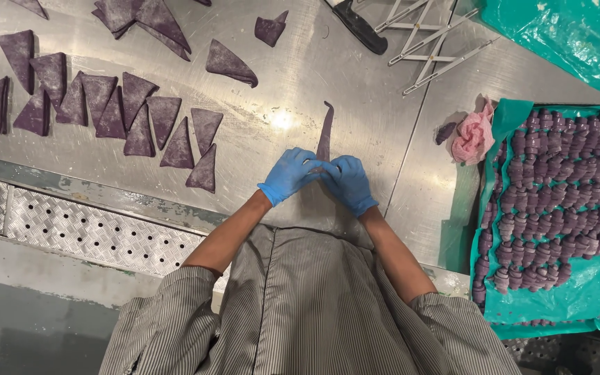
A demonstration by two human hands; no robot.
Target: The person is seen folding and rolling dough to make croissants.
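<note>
Rolling seems to be the step in hand: both hands, in blue gloves, meet at the near end of a long narrow strip of purple dough (pixel 324 132) that lies on the steel counter (pixel 355 97) and points away toward 12 o'clock. The left hand (pixel 287 175) and the right hand (pixel 348 183) are close together, fingertips touching each other over the wide base of the strip, pressed on the dough and not closed around it; I cannot tell if the base is already curled under the fingers. At 3 o'clock, a tray lined with green plastic sheet (pixel 557 298) carries many rows of small purple rolled pieces (pixel 557 187), so a large part of the work looks finished, and only its near part shows bare green. At 9 to 10 o'clock, a row of flat purple dough triangles (pixel 105 111) waits uncut and unrolled, with more loose triangles (pixel 147 17) toward 11 o'clock, so I judge that quite many pieces are left. A crumpled pink cloth (pixel 473 135) lies just beside the tray, and near 1 o'clock there are a black-handled knife (pixel 359 28) and a metal expanding divider tool (pixel 432 42), both untouched.
</note>
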